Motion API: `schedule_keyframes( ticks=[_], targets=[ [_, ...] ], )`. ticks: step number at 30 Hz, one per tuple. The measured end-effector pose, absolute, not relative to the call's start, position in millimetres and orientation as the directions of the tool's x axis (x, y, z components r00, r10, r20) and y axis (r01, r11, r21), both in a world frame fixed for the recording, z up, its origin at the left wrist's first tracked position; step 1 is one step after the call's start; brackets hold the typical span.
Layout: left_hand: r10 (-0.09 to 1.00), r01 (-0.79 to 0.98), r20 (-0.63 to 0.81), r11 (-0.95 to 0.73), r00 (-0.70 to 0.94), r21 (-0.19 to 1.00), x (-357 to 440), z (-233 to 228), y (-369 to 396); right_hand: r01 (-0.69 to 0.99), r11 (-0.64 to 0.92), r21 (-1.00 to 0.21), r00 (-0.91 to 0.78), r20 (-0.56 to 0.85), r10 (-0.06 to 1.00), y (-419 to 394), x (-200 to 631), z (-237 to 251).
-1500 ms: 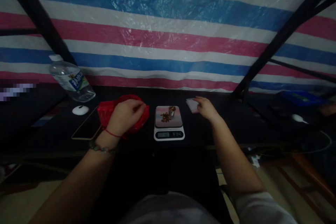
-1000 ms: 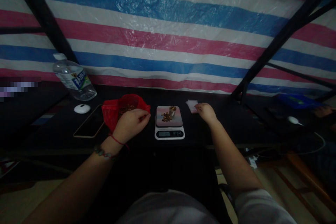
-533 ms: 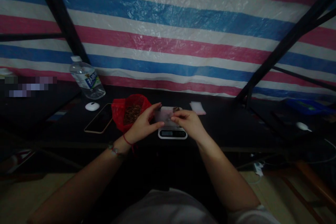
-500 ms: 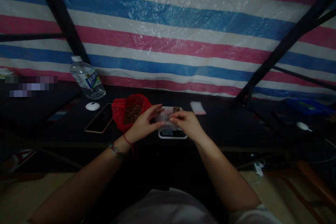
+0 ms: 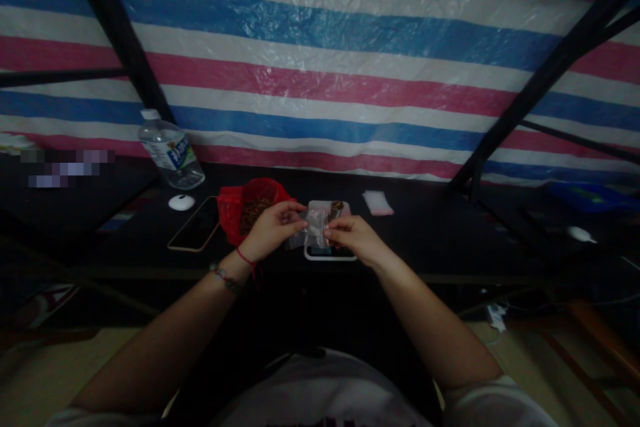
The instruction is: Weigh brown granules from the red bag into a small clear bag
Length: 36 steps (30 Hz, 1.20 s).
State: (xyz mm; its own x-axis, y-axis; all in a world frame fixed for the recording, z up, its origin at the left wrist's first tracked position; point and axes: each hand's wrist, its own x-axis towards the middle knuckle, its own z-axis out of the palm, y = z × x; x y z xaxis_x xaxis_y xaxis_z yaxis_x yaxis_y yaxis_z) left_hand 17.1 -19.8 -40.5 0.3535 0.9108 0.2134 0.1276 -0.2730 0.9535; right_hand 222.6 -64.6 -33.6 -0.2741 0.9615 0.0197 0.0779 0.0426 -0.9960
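A small clear zip bag [image 5: 315,227] is stretched between my two hands over a white digital scale [image 5: 311,255]. My left hand [image 5: 274,227] pinches the bag's left part, fingers closed. My right hand [image 5: 354,237] grips its right edge between thumb and fingertips. On the scale behind the bag stands a small metal cup [image 5: 337,207] with brown bits at its top. Left of the scale, partly behind my left hand, lies an open red plastic bag [image 5: 231,213] of brown dried shreds [image 5: 253,211]. The scale's display is mostly covered.
A stack of clear bags [image 5: 378,203] lies right of the scale. To the left are a phone [image 5: 193,225], a white mouse [image 5: 181,203] and a plastic bottle [image 5: 173,152]. Dark metal posts [image 5: 120,33] frame a striped tarp behind the black table [image 5: 425,233].
The clear bag is now spread wider between my hands, its left end further left. The metal cup shows more plainly. The view has shifted slightly.
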Motion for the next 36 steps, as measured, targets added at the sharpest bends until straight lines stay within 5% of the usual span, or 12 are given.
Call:
schedule_keyframes(
  ticks=[4,9,16,24,32,36],
  targets=[
    [0.885,0.248,0.268,-0.378,0.381,0.892,15,-47,-16,0.108,0.048,-0.993,-0.301,0.013,0.953,-64,219,-38],
    [0.828,0.507,0.556,-0.511,0.073,0.694,15,-43,-19,0.082,0.086,-0.993,-0.222,0.066,0.973,-61,214,-43],
    [0.817,0.401,0.226,-0.477,0.531,0.782,27,-28,-47,0.225,0.302,-0.927,-0.247,0.245,0.937,-63,205,-52],
    [0.843,0.433,0.093,-0.363,0.53,0.825,27,-26,-48,0.32,0.297,-0.9,-0.292,0.205,0.934,-66,205,-47],
    [0.842,0.41,0.095,-0.353,0.53,0.841,25,-26,-45,0.258,0.288,-0.922,-0.356,0.186,0.916,-66,207,-44],
    [0.83,0.41,0.126,-0.394,0.544,0.823,25,-28,-47,0.358,0.36,-0.862,-0.329,0.245,0.912,-70,204,-42]
  ],
)
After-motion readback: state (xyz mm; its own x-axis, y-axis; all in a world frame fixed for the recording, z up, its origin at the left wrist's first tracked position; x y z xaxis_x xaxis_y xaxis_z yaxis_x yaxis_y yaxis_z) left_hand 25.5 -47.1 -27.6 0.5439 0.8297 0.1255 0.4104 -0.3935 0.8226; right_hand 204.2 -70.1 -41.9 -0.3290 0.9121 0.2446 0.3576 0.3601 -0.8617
